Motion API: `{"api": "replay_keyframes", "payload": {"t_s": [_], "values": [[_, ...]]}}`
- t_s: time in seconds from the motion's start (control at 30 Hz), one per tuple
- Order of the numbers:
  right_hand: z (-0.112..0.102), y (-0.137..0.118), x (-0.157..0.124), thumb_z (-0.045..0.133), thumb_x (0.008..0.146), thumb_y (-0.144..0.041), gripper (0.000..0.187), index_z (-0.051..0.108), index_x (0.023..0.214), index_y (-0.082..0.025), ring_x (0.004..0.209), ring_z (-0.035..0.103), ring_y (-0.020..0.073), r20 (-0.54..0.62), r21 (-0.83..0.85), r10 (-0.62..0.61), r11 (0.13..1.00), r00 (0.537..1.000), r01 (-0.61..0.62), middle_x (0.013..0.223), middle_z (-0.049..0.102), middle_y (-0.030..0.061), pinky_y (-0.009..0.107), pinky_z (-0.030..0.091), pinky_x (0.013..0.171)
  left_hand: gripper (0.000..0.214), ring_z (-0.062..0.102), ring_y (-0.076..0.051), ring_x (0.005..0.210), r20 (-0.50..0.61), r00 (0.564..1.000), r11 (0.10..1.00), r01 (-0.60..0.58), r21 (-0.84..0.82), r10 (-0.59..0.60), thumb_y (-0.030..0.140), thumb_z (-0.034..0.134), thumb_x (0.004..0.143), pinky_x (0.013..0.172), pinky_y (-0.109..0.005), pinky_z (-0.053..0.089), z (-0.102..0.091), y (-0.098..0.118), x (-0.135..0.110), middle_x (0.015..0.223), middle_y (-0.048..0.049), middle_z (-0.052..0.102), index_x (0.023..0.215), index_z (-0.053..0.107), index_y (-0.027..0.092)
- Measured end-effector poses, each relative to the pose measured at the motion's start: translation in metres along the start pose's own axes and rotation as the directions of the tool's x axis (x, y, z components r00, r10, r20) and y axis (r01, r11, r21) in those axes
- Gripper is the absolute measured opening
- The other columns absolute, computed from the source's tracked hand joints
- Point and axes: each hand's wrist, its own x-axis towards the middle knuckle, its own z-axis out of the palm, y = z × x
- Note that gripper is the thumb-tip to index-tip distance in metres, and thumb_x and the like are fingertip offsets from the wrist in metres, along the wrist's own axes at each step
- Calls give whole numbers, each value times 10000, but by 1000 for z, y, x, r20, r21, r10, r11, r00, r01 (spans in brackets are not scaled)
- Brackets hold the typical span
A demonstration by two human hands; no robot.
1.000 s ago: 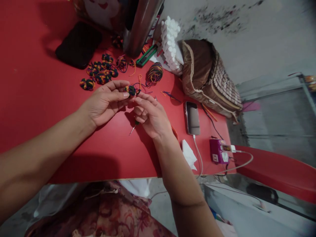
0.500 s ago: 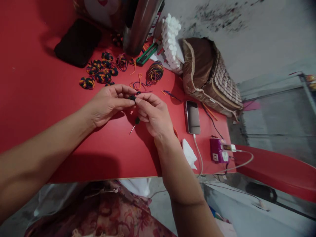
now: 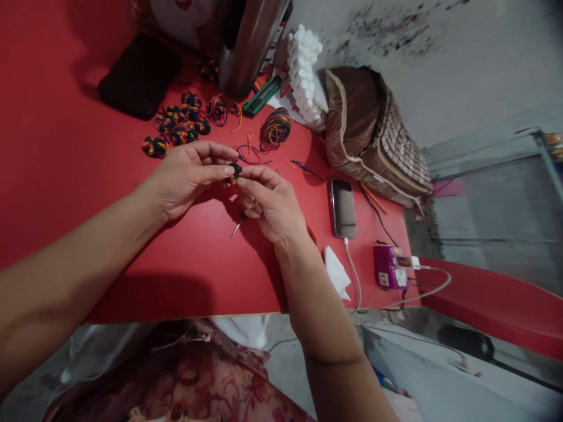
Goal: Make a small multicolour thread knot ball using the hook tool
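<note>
Between the fingertips of both hands is a small dark crochet piece [image 3: 234, 172] with some orange in it. My left hand [image 3: 191, 174] pinches its left side, and my right hand [image 3: 269, 198] grips its right side with thumb and forefinger. Below the right fingers a crochet hook [image 3: 236, 228] slants over the red table; I cannot tell whether those fingers touch its dark handle. Several finished-looking crochet pieces [image 3: 182, 135] in black, orange and purple lie beyond my left hand. A ball of multicoloured yarn [image 3: 277, 126] rests past the right hand, with loose strands beside it.
On the red table [image 3: 176, 275] are a black pouch [image 3: 139, 76], a green box cutter [image 3: 263, 97], a metal bottle [image 3: 250, 50] and a charging phone [image 3: 342, 208]. A brown bag [image 3: 373, 129], crumpled tissue [image 3: 336, 272] and purple power adapter [image 3: 389, 268] stand to the right.
Both hands have shifted slightly, the left one up. The crochet piece has turned between the fingers, and more of it now shows, including orange. The hook has barely moved.
</note>
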Motion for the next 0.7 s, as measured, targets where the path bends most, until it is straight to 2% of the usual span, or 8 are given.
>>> {"api": "replay_keyframes", "payload": {"t_s": [0.13, 0.27, 0.47, 0.6, 0.7], "values": [[0, 2, 0, 852, 753, -208, 233, 676, 906, -196, 468, 411, 25, -8, -3, -1, 1000, 1000, 1, 621, 581, -104, 184, 238, 429, 129, 708, -129, 696, 9, 1000, 1000, -6, -5, 6, 21, 758, 826, 677, -262, 592, -4, -1, 3, 801, -27, 774, 905, 784, 119], [0, 1, 0, 848, 745, -200, 225, 666, 879, -191, 466, 425, 25, -3, 15, 10, 1000, 1000, -10, 610, 589, -102, 178, 252, 427, 206, 681, -129, 717, 14, 999, 999, -44, -10, 44, 3, 781, 758, 662, -267, 574, -8, -3, 6, 859, -3, 779, 899, 778, 154], [0, -1, 0, 888, 738, -285, 282, 667, 895, -206, 500, 530, 53, 22, 22, 64, 998, 998, -65, 630, 598, -94, 184, 289, 416, 278, 648, -122, 691, 8, 1000, 998, -19, 61, 18, 22, 794, 718, 635, -280, 540, -8, 2, 4, 928, 3, 759, 936, 750, 188], [0, 2, 1, 892, 758, -352, 322, 680, 956, -211, 496, 534, 60, 65, 6, 20, 1000, 998, -20, 647, 599, -95, 197, 317, 417, 290, 666, -148, 698, 36, 999, 990, -20, 138, 15, 30, 777, 709, 635, -298, 533, -11, 5, 4, 927, -21, 753, 946, 750, 195], [1, 9, 3, 843, 814, -370, 324, 684, 1059, -230, 487, 509, 62, 100, -88, -39, 995, 994, 48, 719, 660, -76, 220, 334, 425, 248, 666, -162, 727, 80, 993, 962, -107, 252, 90, 65, 789, 746, 683, -322, 526, -17, 7, 4, 950, -39, 763, 953, 757, 197]]}}
